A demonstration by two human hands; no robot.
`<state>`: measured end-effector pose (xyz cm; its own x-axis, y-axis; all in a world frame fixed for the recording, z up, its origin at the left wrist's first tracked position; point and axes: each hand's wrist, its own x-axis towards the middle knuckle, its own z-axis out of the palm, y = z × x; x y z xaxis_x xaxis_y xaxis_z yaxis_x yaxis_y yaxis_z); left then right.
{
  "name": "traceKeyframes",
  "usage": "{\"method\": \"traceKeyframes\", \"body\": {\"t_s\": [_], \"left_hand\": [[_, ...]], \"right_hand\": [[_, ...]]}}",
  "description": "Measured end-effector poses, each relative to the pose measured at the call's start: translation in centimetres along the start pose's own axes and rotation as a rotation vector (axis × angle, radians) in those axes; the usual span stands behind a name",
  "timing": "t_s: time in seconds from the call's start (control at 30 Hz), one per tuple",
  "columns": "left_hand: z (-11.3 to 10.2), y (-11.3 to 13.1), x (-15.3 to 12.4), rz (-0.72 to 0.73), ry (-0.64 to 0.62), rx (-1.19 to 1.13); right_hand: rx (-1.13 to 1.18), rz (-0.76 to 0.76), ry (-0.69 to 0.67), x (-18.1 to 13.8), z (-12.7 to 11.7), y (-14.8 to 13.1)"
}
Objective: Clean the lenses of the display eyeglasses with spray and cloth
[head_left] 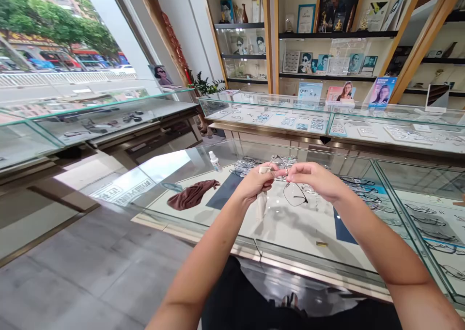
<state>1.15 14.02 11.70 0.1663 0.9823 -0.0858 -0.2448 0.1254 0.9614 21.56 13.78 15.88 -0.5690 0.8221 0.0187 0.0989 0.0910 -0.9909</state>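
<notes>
A pair of thin dark-framed eyeglasses is held above the glass counter, one lens hanging below my hands. My right hand is closed in a pinch on the frame. Close beside it, my left hand is closed round a cream cloth whose end dangles below the fist. The left fingertips meet the frame near the right fingers; their exact grip is hidden. On the counter to the left lie a crumpled brown cloth and, behind it, a small white bottle standing upright.
Under the glass counter top are rows of eyeglasses. A small gold-coloured piece shows near the front edge. Other display cases stand behind and at the left. Shelves line the back wall.
</notes>
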Motion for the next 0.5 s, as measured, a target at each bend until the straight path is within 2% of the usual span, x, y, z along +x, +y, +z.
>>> {"method": "traceKeyframes", "body": {"t_s": [0.1,0.3,0.5], "left_hand": [[-0.7,-1.0,-1.0,-0.001,0.031,0.005],[-1.7,-1.9,-1.3,-0.060,-0.054,0.050],[-1.2,-2.9,-0.5,-0.048,-0.137,0.035]], "right_hand": [[-0.023,0.020,-0.046,0.0,1.0,0.5],[-0.053,0.047,-0.088,-1.0,2.1,0.8],[-0.034,0.085,-0.009,-2.6,2.4,0.8]]}}
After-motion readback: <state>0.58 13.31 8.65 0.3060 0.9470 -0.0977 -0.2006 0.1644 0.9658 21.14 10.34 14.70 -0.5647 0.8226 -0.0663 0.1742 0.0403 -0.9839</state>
